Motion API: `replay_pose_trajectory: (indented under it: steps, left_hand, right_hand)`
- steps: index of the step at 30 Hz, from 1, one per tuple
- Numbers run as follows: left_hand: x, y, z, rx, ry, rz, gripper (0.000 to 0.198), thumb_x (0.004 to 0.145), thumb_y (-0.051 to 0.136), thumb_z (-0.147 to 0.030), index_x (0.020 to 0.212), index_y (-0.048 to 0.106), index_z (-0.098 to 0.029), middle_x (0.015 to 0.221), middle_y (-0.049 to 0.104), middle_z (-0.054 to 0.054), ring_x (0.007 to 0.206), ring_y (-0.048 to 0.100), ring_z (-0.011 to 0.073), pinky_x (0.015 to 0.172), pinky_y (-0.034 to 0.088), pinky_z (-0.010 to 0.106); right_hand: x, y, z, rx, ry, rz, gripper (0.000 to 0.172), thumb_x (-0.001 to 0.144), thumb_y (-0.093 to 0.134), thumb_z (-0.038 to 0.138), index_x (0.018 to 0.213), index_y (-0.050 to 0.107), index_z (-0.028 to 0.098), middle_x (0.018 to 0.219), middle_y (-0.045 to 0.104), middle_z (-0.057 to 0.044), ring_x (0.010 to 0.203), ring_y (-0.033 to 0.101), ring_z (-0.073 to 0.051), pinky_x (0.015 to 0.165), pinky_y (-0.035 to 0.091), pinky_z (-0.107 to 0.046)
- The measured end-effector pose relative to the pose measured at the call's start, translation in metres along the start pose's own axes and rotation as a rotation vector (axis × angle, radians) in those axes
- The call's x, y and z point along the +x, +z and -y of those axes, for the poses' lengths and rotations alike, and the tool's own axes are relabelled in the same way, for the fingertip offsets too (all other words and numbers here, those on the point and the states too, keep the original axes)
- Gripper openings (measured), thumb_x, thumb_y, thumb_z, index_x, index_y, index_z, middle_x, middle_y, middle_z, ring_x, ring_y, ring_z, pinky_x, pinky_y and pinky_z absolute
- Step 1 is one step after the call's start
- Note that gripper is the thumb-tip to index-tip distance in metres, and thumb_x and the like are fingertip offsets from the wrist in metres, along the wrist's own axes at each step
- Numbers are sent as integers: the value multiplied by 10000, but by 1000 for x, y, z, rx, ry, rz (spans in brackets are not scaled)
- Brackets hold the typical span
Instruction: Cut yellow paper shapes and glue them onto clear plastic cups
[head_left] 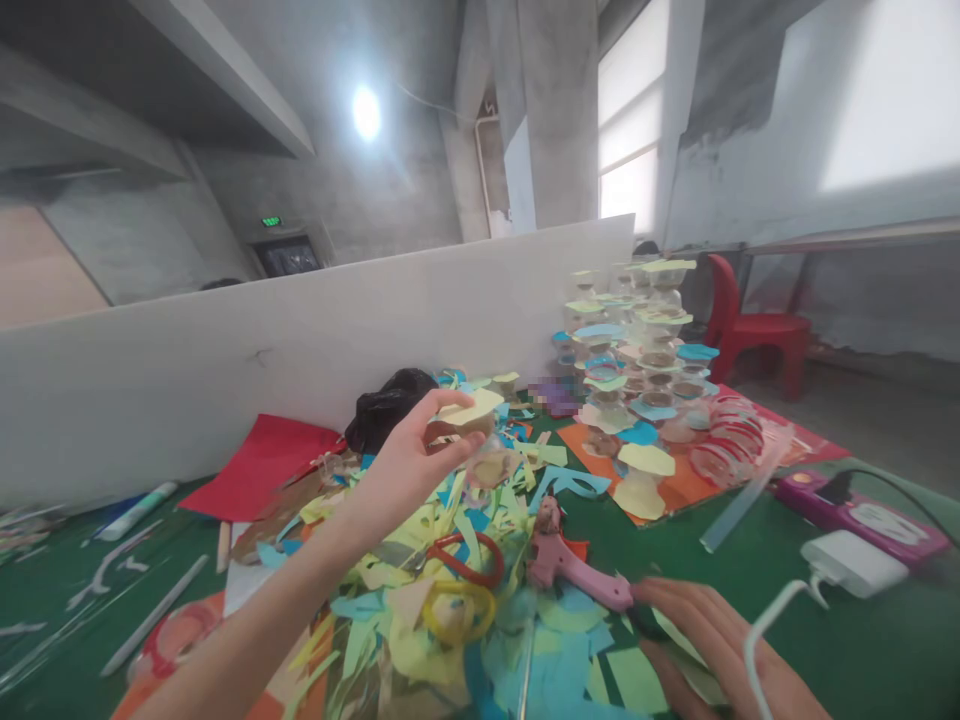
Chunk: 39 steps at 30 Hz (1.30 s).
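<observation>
My left hand (409,462) is raised above the heap of paper scraps, its fingers closed round a small clear cup capped with a pale yellow paper piece (469,412). My right hand (712,640) rests low at the front right, gripping the handle end of a pink glue gun (574,568) that lies on the scraps with its nozzle pointing away from me. Red-handled scissors (469,560) and a yellow tape ring (457,608) lie between the two hands.
Stacks of paper-capped cups (637,350) stand at the back right on orange paper. A white partition board (300,350) runs along the far edge. A black bag (386,408), red paper (262,462), glue sticks (742,500), a pink power strip (862,510) and a white adapter (851,562) lie around.
</observation>
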<state>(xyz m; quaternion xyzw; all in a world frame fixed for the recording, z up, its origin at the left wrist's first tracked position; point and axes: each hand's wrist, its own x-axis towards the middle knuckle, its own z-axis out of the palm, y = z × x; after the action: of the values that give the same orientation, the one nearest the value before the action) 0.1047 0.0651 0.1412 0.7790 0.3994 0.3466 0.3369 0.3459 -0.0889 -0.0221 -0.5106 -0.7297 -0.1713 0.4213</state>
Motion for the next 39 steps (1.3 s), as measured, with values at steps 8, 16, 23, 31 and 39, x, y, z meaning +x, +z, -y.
replay_pose_trajectory:
  steps: [8,16,23,31,39]
  left_hand:
    - [-4,16,-14,-166,77,53,309,830,691,-360,1092,547,-285,1053,698,2,1008,681,191,815,510,288]
    - [-10,18,-19,-243,91,-4,280,826,696,-299,1073,565,-281,1063,673,-14,954,684,158,769,541,253]
    - [-19,11,-10,-181,79,-39,270,845,682,-354,1075,555,-289,1055,681,-17,946,682,158,753,546,253]
    - [-23,7,-2,-195,67,-50,288,843,687,-362,1084,549,-287,1037,685,-3,928,690,170,763,545,276]
    - [-27,5,4,-200,57,-86,292,838,679,-342,1087,549,-266,1076,688,23,1041,666,209,816,537,314]
  right_hand:
    - [71,37,18,488,519,223,826,812,687,499,1486,312,202,1469,454,-184,1319,489,-327,978,518,-496]
    - [119,55,43,956,592,318,441,779,738,426,1140,550,256,1153,654,-61,1041,642,-273,834,548,-435]
    - [120,84,56,1098,680,288,376,764,713,442,1028,564,220,1070,675,-61,1036,627,-250,873,503,-383]
    - [122,91,57,991,662,337,352,839,597,499,1029,640,205,1047,716,-75,1039,627,-274,924,458,-408]
    - [123,87,63,909,673,406,358,819,642,481,1063,634,220,1037,714,-71,1034,630,-289,930,447,-438]
